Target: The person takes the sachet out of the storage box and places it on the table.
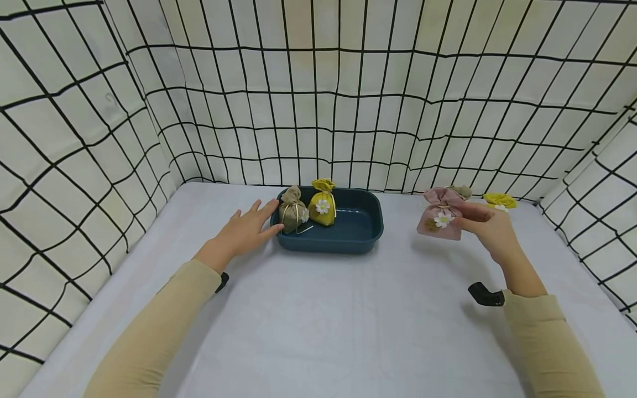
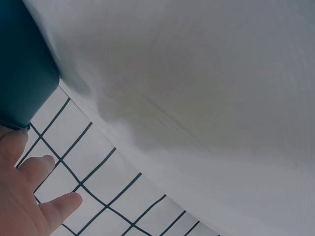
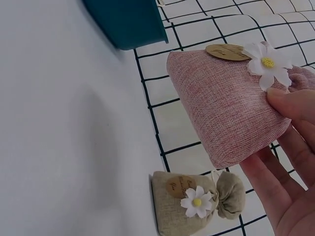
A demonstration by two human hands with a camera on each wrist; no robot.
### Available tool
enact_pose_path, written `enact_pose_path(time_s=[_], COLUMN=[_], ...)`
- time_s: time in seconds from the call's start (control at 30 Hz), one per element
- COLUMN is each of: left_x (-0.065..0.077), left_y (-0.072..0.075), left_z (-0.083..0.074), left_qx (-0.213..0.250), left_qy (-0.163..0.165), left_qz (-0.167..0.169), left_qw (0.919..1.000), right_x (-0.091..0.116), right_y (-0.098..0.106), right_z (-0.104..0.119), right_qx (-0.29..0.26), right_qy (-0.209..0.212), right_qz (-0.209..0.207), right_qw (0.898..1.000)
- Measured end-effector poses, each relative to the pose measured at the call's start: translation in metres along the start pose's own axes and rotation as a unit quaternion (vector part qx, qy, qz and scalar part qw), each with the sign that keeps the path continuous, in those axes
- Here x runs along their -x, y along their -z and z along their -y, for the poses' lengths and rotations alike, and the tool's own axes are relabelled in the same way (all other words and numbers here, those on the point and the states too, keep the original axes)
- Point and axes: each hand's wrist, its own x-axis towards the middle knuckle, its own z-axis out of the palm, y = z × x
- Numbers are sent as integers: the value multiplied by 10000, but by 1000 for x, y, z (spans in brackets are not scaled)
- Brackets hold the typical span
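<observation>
My right hand (image 1: 490, 225) pinches a pink drawstring sachet (image 3: 224, 105) between thumb and fingers, held above the table. A white flower and an oval brown tag decorate its front. My left hand (image 1: 246, 229) rests with spread fingers at the left rim of a dark teal tray (image 1: 325, 245); in the left wrist view its fingers (image 2: 64, 205) show beside the tray's corner. Inside the tray stand a beige sachet (image 1: 292, 209) at the left end and a yellow sachet (image 1: 322, 210) next to it, each tied at the neck and bearing a white flower.
Behind the right hand, another beige sachet (image 3: 179, 221) lies on the white table (image 1: 318, 320), with a second yellow sachet (image 1: 499, 200) to its right. Black wire grid panels (image 1: 350, 93) backed with white stand around the left, back and right sides.
</observation>
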Motion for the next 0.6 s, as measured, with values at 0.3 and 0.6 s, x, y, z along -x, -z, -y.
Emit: enact_pose_path(time_s=[0.3,0.6], left_x=[0,1], left_y=[-1,-3], left_z=[-1,-2], left_qx=[-161,-486], left_qy=[-45,-156], left_qz=[-75,-223], left_qw=[9998,9984], right_x=[5,11], right_y=[16,37], right_z=[-18,-26], right_qx=[-248,-551], right_qy=[-206,-346], right_qz=[-283,-676], right_qw=[9991,9956])
